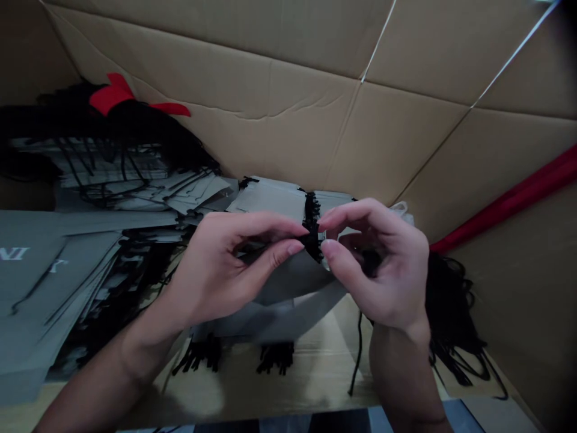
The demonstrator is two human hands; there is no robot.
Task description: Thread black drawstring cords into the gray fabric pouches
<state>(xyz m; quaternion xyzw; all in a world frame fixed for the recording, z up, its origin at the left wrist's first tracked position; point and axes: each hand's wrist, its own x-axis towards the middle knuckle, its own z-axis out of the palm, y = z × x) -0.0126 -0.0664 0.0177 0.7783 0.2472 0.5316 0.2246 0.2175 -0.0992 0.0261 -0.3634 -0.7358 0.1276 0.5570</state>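
Left hand [225, 258] has thumb and index pinching black cord [312, 243]. Right hand [390, 264] fingertips sit at the cord's other side (can't tell if they're gripping). Grey sheet [295, 281] just below the grip. Risk, my read: light pinch, cord slips; hard tug, sheet creases. Black bundle [451, 307] right of the grip might snag the wrist.

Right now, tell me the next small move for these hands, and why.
Perhaps close the grip of the right hand on the black cord: the left hand seems to pinch it, while the right fingertips stand slightly parted beside it.
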